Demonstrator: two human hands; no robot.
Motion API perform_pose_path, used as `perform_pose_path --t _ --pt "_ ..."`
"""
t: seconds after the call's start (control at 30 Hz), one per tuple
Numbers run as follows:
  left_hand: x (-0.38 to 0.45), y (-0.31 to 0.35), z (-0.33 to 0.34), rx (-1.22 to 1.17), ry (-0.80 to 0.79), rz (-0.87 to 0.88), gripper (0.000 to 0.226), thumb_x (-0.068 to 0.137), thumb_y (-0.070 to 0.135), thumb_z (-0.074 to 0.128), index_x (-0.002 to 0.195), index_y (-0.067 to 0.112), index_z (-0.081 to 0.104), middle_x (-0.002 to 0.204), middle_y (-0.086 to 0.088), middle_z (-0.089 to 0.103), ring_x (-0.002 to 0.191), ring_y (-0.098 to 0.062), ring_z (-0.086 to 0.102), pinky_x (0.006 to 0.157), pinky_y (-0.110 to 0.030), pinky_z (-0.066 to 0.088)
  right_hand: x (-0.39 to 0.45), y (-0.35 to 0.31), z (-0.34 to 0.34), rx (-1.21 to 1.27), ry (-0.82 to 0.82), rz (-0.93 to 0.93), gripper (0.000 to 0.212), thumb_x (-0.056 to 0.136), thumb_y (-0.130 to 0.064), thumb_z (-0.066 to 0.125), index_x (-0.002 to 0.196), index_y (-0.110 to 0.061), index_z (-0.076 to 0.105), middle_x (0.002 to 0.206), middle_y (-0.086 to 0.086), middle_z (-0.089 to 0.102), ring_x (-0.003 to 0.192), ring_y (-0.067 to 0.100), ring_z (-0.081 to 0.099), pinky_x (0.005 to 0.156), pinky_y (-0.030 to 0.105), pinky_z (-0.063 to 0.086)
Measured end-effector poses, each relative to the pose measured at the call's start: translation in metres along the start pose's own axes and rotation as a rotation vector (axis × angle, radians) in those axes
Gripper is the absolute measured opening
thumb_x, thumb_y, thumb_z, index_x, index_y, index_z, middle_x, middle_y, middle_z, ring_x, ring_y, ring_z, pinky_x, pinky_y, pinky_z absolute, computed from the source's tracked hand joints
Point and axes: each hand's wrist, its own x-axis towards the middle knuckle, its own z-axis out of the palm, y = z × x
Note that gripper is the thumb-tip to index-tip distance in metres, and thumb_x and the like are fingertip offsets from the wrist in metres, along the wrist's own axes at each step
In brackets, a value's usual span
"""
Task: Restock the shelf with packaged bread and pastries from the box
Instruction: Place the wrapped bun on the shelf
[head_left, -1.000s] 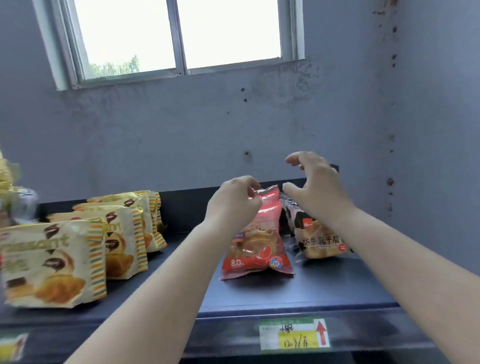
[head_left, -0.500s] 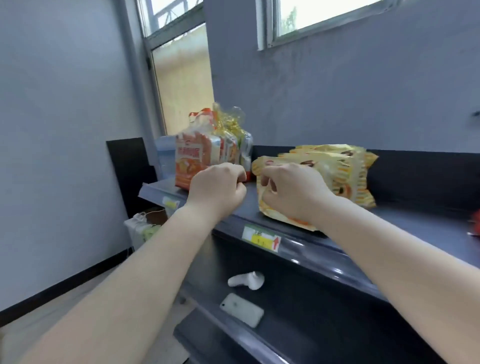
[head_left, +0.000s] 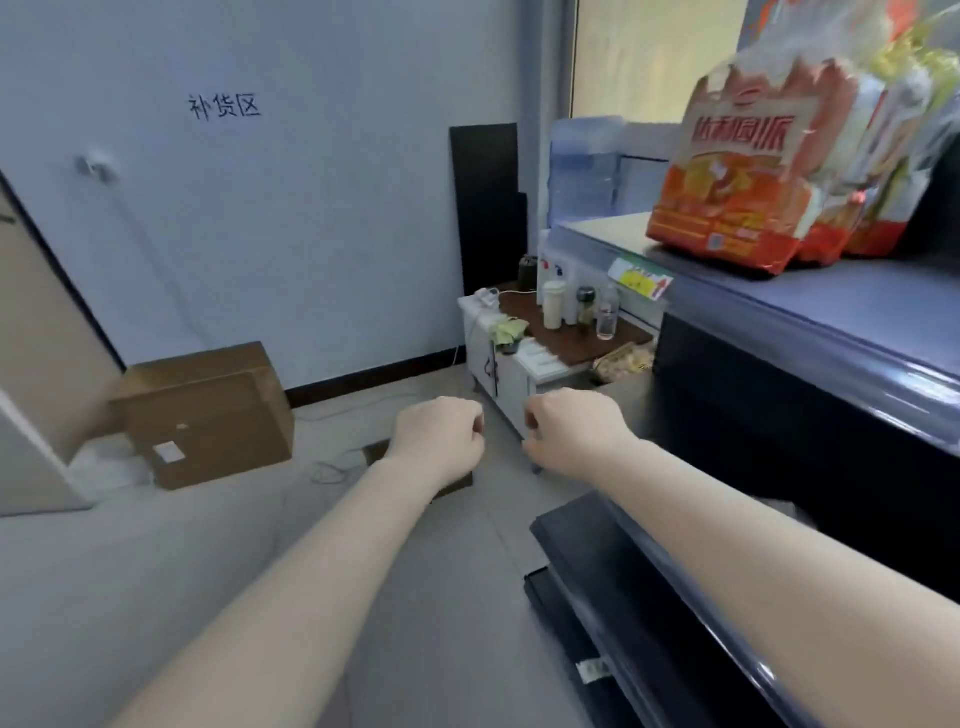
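Bread bags (head_left: 737, 171) on shelf (head_left: 810, 312) right; box (head_left: 208, 415) left, on floor.

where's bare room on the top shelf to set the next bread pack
The top shelf is bare in front of and right of the orange bread bags, along its front edge. The far left corner, where the bags stand together, is crowded.

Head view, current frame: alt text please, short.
Both hands, left and right, are curled and hold nothing above the floor. A cardboard box sits by the wall at left; orange bread bags stand on the shelf at right.
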Motion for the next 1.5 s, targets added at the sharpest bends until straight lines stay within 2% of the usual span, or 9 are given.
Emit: perform_pose_path --t 0.13,0.27,0.47,0.6,0.77,0.97,1.13,1.27,1.5 --pt "0.02 -0.052 0.045 0.024 -0.124 -0.123 0.024 0.09 0.023 0.047 0.106 0.022 0.064 0.111 -0.006 0.065 0.103 -0.029 0.06 0.076 -0.031 0.044 0.063 -0.021 0.05 0.047 -0.102 -0.07 0.009 0.087 -0.027 0.049 0.087 -0.018 0.048 0.088 0.001 0.055 0.077 0.023 0.052 0.062 0.028 0.04" --pt "0.059 -0.093 0.078 0.075 -0.219 -0.206 0.027 0.091 0.02 0.044 0.111 0.02 0.063 0.114 -0.007 0.065 0.107 -0.03 0.06 0.077 -0.031 0.044 0.135 -0.031 0.096 0.087 -0.211 -0.112 0.02 0.088 -0.028 0.049 0.101 -0.016 0.058 0.099 0.003 0.06 0.09 0.024 0.058 0.069 0.031 0.044" --pt "0.132 -0.153 0.117 0.068 -0.324 -0.343 0.027 0.092 0.016 0.042 0.11 0.017 0.062 0.114 -0.006 0.065 0.107 -0.029 0.059 0.082 -0.032 0.046 0.249 -0.033 0.154 0.079 -0.398 -0.165 0.004 0.086 -0.02 0.048 0.089 -0.017 0.05 0.089 -0.001 0.05 0.081 0.022 0.049 0.061 0.027 0.036" --pt "0.177 -0.198 0.144 0.031 -0.367 -0.428 0.028 0.092 0.017 0.043 0.115 0.015 0.06 0.119 -0.007 0.062 0.111 -0.029 0.057 0.087 -0.034 0.047 0.321 -0.036 0.183 0.099 -0.465 -0.149 0.007 0.088 -0.024 0.049 0.089 -0.017 0.048 0.087 -0.001 0.049 0.08 0.022 0.048 0.05 0.024 0.028" --pt "0.239 -0.258 0.179 0.002 -0.423 -0.442 0.029 0.092 0.011 0.044 0.115 0.015 0.06 0.119 -0.006 0.061 0.11 -0.027 0.057 0.085 -0.034 0.047 0.406 -0.047 0.224 0.081 -0.529 -0.144 0.004 0.086 -0.021 0.048 0.087 -0.018 0.048 0.084 -0.003 0.048 0.079 0.021 0.048 0.05 0.023 0.028" --pt "0.346 -0.346 0.222 -0.026 -0.439 -0.368 0.031 0.092 0.013 0.043 0.117 0.017 0.061 0.119 -0.004 0.06 0.114 -0.025 0.052 0.089 -0.035 0.046 0.521 -0.055 0.268 0.067 -0.613 -0.067 0.003 0.086 -0.02 0.048 0.085 -0.018 0.045 0.071 -0.006 0.04 0.077 0.021 0.047 0.049 0.023 0.029" --pt "0.435 -0.403 0.25 -0.068 -0.502 -0.321 0.029 0.092 0.016 0.044 0.114 0.018 0.062 0.117 -0.003 0.06 0.113 -0.024 0.05 0.088 -0.035 0.046 0.618 -0.048 0.291 0.109 -0.669 0.015 0.005 0.089 -0.023 0.047 0.091 -0.019 0.046 0.086 -0.002 0.048 0.079 0.021 0.048 0.055 0.024 0.036" --pt "0.498 -0.433 0.281 -0.1 -0.59 -0.308 0.029 0.092 0.017 0.044 0.115 0.018 0.061 0.117 -0.004 0.058 0.113 -0.025 0.051 0.088 -0.036 0.045 0.681 -0.033 0.319 0.16 -0.721 0.093 0.023 0.093 -0.027 0.044 0.11 -0.015 0.054 0.094 -0.001 0.05 0.084 0.021 0.049 0.069 0.029 0.042" --pt "0.621 -0.484 0.374 -0.299 -0.692 -0.447 0.034 0.091 0.023 0.046 0.125 0.022 0.054 0.126 -0.001 0.054 0.117 -0.022 0.052 0.087 -0.031 0.043 0.805 0.019 0.415 0.264 -0.879 0.243 0.033 0.093 -0.027 0.045 0.123 -0.014 0.048 0.113 0.004 0.058 0.093 0.021 0.055 0.079 0.032 0.047"
